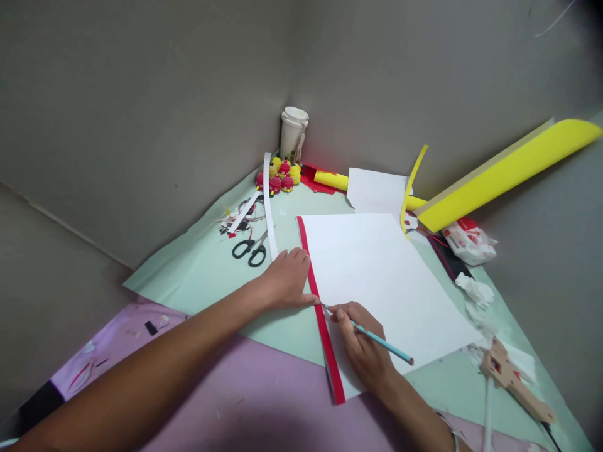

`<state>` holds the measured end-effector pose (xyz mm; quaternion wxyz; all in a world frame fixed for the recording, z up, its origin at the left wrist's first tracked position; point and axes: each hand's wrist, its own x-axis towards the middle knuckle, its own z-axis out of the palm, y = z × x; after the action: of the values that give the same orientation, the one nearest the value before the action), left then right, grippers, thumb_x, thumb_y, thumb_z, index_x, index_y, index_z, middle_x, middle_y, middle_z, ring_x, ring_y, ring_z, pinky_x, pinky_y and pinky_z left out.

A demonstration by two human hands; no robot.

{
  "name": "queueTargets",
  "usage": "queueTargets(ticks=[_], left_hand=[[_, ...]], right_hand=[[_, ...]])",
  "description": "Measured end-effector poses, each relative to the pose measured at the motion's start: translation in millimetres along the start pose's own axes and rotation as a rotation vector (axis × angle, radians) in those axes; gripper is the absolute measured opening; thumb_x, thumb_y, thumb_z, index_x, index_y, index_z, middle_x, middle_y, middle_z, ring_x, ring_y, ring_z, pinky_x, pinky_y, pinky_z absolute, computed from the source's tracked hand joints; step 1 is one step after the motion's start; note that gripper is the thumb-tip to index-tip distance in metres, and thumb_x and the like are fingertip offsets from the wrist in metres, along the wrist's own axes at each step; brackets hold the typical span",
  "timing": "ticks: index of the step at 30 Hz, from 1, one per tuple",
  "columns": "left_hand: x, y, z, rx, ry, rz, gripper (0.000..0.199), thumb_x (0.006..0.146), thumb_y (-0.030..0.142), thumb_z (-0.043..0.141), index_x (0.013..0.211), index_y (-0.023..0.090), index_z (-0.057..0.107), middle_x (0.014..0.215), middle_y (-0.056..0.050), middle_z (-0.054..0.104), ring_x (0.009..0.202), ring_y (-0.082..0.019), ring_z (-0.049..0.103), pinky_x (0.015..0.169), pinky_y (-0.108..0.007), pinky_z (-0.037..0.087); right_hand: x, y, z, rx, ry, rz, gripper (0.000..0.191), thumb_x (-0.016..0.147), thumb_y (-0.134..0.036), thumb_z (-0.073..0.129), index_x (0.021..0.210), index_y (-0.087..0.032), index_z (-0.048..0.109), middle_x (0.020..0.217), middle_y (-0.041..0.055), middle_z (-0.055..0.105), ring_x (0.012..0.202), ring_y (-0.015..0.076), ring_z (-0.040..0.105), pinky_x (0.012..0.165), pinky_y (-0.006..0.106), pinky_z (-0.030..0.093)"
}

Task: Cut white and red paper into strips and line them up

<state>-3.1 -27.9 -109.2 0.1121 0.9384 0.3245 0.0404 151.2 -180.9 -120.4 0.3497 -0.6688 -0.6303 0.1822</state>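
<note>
White paper (pixel 381 276) lies mid-tabletop, a red strip (pixel 323 320) already set along its nine-o'clock edge; no drawn line is visible yet. The strip is pressed flat by the left hand (pixel 287 279), fingers together. A pencil (pixel 377 339) is pinched in the right hand (pixel 362 345), tip at the strip's edge.

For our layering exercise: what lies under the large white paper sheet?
A red strip shows along the large white paper sheet's left edge, over a pale green sheet. How far the red runs underneath is covered.
</note>
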Motion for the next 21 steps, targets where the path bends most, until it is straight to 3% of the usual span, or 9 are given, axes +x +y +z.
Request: queueTargets(ticks=[10,21], left_hand=[[-1,-1,-0.8,-0.015,-0.012,0.001,0.069,0.073,0.062,0.065,0.118,0.012,0.054,0.121,-0.018,0.056,0.113,-0.036,0.049,0.097,-0.045,0.036],[0,-3,1.5,0.010,-0.016,0.004,0.072,0.073,0.064,0.065,0.119,0.011,0.054,0.121,-0.018,0.056,0.113,-0.034,0.049,0.097,-0.043,0.036]], right_hand=[[-12,-2,-3,-0.085,-0.010,-0.032,0.036,0.099,-0.027,0.035,0.084,-0.022,0.068,0.077,0.0035,0.068,0.073,0.0194,0.061,0.068,0.032,0.045],[-26,-1,-4,-0.009,0.011,-0.045,0.032,0.099,-0.027,0.038,0.087,-0.021,0.066,0.076,0.0032,0.068,0.074,0.0190,0.063,0.068,0.031,0.046]])
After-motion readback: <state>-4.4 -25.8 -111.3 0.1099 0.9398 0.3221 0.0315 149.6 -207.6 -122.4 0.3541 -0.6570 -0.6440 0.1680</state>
